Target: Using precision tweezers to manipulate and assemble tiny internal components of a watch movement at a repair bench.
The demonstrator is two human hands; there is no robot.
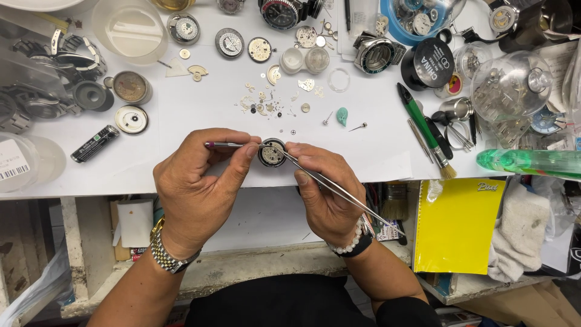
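I have the watch movement (272, 152) at the near edge of the tabletop (200, 115), midway along. My left hand (196, 184) pinches a thin pointed tool (227, 145) against it; my right hand (324, 194) grips tweezers (339, 191) tipped into it. Loose small parts (266, 106) lie behind, so I judge the work partway, with plenty unfitted.

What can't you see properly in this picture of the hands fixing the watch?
Head view only:
- Watch movement: its parts are too small to tell.
- Tweezer tips: too fine to show whether they hold anything.
- Left hand: its fingers hide most of the thin tool.
- Green bottle: cut off at the right edge.
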